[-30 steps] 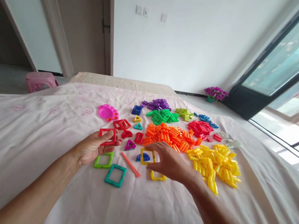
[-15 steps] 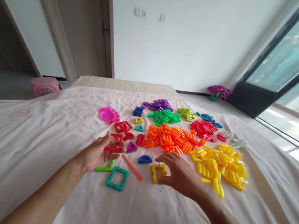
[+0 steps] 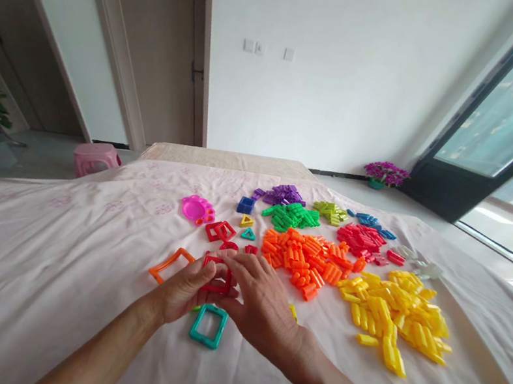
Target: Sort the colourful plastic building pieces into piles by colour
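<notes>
just below the frame's centre, in the single head view, both hands meet over a red square frame (image 3: 216, 276) on the bed (image 3: 26, 257). the left hand (image 3: 187, 289) comes in from the lower left with its fingers (image 3: 210, 270) curled around the frame's near and left edges, clasping it, likely to keep it steady. the right hand (image 3: 261, 305) reaches across from the lower right, its fingers (image 3: 243, 266) laid on the frame's top and right side, pinching it; a sliver of yellow piece (image 3: 293, 312) peeks from under this hand. an orange frame (image 3: 171, 264) lies flat just left of the hands, a teal frame (image 3: 209, 326) just below them. further up and right sit sorted heaps, each colour apart: orange sticks (image 3: 304, 259), yellow sticks (image 3: 394, 309), red sticks (image 3: 360, 237), green sticks (image 3: 290, 216). a pink tray (image 3: 196, 209) rests upper left of the hands.
</notes>
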### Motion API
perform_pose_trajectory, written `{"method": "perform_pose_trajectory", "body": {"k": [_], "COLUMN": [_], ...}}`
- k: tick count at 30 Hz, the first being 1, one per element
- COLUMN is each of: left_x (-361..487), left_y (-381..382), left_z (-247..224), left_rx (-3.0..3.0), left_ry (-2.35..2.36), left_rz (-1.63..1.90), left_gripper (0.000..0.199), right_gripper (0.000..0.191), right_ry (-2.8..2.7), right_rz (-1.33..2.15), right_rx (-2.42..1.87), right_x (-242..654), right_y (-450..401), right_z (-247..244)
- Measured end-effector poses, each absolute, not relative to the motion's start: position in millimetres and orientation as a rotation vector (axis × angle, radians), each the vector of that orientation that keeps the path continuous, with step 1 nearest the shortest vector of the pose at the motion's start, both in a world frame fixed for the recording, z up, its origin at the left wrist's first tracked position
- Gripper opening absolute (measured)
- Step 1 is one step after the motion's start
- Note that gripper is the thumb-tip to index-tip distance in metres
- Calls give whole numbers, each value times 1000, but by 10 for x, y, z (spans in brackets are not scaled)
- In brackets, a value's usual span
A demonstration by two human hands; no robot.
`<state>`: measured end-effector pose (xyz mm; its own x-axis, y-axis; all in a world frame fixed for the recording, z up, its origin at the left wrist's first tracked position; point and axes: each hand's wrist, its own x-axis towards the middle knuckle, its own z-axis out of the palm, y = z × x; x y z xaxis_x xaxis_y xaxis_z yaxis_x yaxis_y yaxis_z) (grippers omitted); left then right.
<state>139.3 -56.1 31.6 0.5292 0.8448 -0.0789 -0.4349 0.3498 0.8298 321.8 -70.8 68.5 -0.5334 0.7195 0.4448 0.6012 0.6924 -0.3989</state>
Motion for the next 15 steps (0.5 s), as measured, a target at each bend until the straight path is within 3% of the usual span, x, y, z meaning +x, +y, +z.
{"method": "perform_pose_trajectory", "body": {"k": [8,15], "left_x": [1264,406], "left_y": [-471,-20], "left_z": [354,259], "left_rx": [999,965], "left_ry": [751,1375], "left_rz": [913,1628], "left_gripper": [57,56], "right_gripper": [39,55], "right_ry": [-2414,-2591], "right_rz": [279,91], "right_rx": [-944,-863], "right_x": [3163,3279], "right_y": [-321,909], "right_z": [757,601]}}
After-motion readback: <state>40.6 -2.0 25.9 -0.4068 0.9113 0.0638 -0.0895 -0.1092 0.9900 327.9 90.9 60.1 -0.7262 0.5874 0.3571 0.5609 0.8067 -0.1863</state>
